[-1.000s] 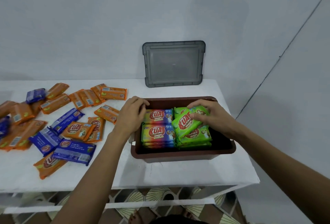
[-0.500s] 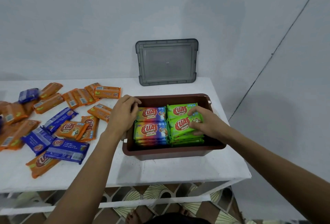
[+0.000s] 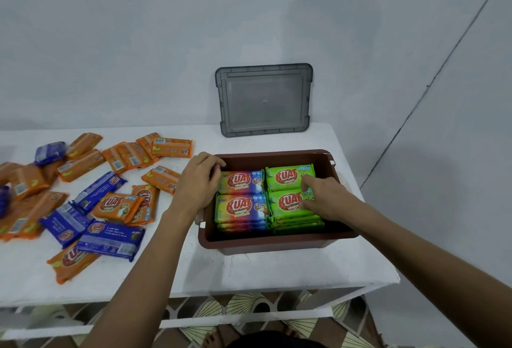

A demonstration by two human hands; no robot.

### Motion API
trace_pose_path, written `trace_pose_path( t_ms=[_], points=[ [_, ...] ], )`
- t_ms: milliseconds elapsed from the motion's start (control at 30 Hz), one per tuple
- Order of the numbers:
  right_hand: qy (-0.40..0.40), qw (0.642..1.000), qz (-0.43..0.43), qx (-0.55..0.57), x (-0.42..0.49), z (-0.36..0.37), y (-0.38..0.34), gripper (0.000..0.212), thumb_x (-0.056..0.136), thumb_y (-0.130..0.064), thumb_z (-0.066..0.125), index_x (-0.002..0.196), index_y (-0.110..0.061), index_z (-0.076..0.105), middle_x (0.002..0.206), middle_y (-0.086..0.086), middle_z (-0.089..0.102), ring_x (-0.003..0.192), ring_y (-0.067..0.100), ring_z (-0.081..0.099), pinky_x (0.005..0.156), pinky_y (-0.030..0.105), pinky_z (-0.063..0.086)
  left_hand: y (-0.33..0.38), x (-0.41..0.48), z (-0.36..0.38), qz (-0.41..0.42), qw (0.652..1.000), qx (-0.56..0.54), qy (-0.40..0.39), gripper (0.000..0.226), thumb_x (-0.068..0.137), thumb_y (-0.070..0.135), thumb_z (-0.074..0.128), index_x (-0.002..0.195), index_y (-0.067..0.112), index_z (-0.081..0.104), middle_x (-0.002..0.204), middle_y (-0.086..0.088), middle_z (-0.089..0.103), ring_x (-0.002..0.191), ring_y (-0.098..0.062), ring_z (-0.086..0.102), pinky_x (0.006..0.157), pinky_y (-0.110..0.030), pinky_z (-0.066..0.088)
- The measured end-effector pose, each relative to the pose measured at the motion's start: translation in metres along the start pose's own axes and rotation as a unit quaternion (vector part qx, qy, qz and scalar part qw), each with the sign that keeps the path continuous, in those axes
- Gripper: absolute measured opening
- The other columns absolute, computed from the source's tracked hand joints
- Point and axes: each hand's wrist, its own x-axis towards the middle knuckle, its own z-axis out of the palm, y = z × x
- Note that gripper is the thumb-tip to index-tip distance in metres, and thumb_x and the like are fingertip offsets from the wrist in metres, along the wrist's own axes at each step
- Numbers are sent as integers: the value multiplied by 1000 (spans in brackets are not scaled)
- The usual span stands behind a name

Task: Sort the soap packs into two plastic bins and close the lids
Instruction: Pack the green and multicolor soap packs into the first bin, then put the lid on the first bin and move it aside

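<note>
Across the left of the white table [image 3: 249,273] lie the loose orange packs [image 3: 119,207] and blue packs [image 3: 109,242], scattered and overlapping, some face down. These are probably the share meant for a second bin, which is not in view. Next comes the left hand [image 3: 198,181], with its fingers curled together over the far-left rim of the brown bin [image 3: 277,243]. It seems to be steadying the bin so it does not slide while the other hand works. Inside, two stacks of rainbow packs [image 3: 241,206] fill the left column and two stacks of green packs [image 3: 288,176] fill the right (one colour per column, faces up), packed snugly so a lid can seat. The right hand [image 3: 324,198] rests on the near green stack with forefinger and thumb spread, apparently pressing the top pack flat rather than pinching it. Behind, the grey lid [image 3: 264,99] leans upright against the wall, off the bin but within reach for closing.
</note>
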Motion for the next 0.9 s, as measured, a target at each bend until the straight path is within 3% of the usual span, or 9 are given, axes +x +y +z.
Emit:
trace_pose_path(
  t_ms=[133, 233, 433, 533, 633, 700, 800, 900],
  points=[
    [-31, 997, 8, -76, 9, -13, -6, 32, 92, -33, 63, 116, -14, 55, 105, 7, 60, 90, 23, 57, 70, 29, 43, 1, 2, -1, 24, 999, 27, -3, 16, 97, 22, 52, 106, 16, 64, 108, 0, 59, 102, -14, 53, 76, -26, 46],
    [4, 997, -2, -83, 23, -33, -8, 30, 93, -36, 61, 115, -16, 62, 118, 5, 63, 106, 25, 57, 82, 31, 43, 1, 8, -1, 41, 998, 37, -3, 16, 95, 25, 55, 105, 18, 64, 107, 2, 58, 101, -13, 52, 72, -31, 51],
    [90, 995, -23, 25, 61, -70, -18, 15, 90, -41, 61, 91, -26, 63, 94, -3, 57, 87, 20, 57, 85, 34, 48, -1, 37, -1, 37, 999, 23, -1, 19, 94, 26, 54, 107, 18, 65, 97, 2, 62, 88, -15, 56, 68, -27, 42],
    [122, 992, -19, 40, 87, -82, -25, 16, 92, -38, 59, 96, -23, 64, 106, 4, 65, 103, 25, 60, 86, 33, 46, -1, 63, 2, 15, 1000, 11, -10, 21, 94, 28, 52, 109, 19, 64, 100, 3, 63, 85, -11, 58, 67, -25, 42],
    [131, 990, 3, 48, 115, -91, -28, 22, 94, -33, 56, 105, -16, 65, 115, 7, 66, 95, 24, 61, 81, 32, 48, 0, 95, 9, -10, 999, 23, -34, 23, 94, 31, 50, 109, 21, 64, 102, 4, 64, 86, -13, 61, 69, -27, 46],
    [122, 991, 21, 54, 136, -95, -26, 27, 93, -29, 54, 107, -9, 66, 106, 12, 69, 77, 23, 63, 78, 40, 57, -2, 116, 14, -41, 997, 33, -55, 23, 93, 32, 50, 108, 21, 64, 103, 2, 66, 88, -17, 62, 71, -30, 48],
    [122, 989, 60, 64, 168, -99, -17, 34, 91, -22, 54, 105, 7, 63, 101, 25, 68, 71, 29, 63, 78, 54, 58, -6, 144, 22, -103, 988, 56, -96, 24, 93, 32, 49, 108, 19, 62, 106, -2, 67, 90, -24, 62, 72, -33, 49],
    [114, 987, 95, 65, 197, -104, -5, 24, 92, -22, 55, 85, 0, 54, 84, 15, 60, 69, 26, 57, 75, 42, 59, -9, 169, 31, -155, 977, 75, -123, 26, 94, 30, 47, 111, 14, 60, 107, -8, 66, 90, -29, 61, 74, -35, 48]
  ],
)
